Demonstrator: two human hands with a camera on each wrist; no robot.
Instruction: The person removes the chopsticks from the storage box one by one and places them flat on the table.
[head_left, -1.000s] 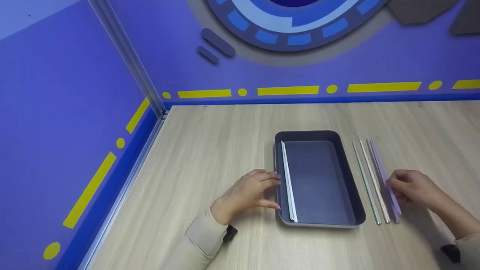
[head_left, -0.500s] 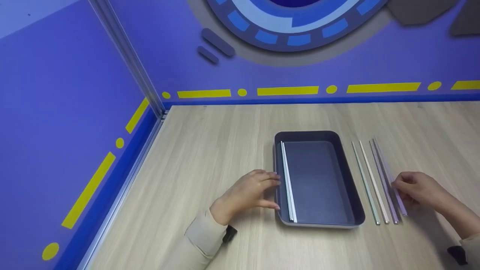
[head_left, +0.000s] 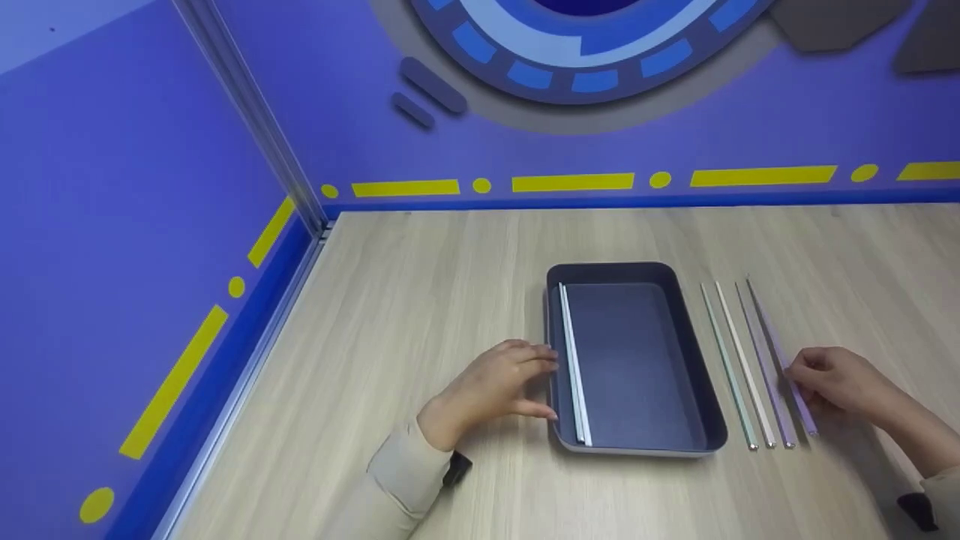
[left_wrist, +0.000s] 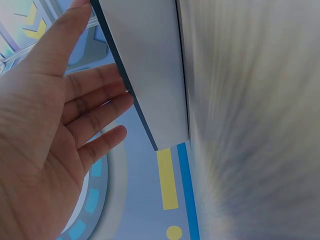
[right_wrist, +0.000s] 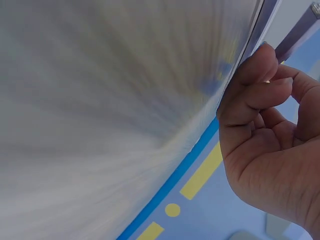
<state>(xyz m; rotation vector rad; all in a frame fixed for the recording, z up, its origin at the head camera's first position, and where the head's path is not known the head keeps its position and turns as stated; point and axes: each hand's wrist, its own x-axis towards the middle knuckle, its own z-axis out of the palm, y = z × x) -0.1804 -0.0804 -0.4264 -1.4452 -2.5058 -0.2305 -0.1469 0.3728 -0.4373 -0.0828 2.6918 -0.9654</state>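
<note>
Rightmost chopstick [head_left: 802, 409] slides right, pinched by right hand [head_left: 832, 379], aimed at table [head_left: 390, 315] far edge; left hand [head_left: 487, 386] spread at tray [head_left: 611, 273] left edge.

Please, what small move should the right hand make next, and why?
Probably the right hand should lift the rightmost purple chopstick toward the tray: the hand pinches it, two pale chopsticks lie inside with room beside them, and the left hand touches the tray's side.

From above, the tray's [head_left: 637, 360] right part lies open; its raised wall [head_left: 691, 352] blocks sliding in. The left grip [head_left: 491, 382] crowds the left side, three chopsticks [head_left: 728, 367] the worktop [head_left: 390, 300] towards the right grip [head_left: 838, 379].
</note>
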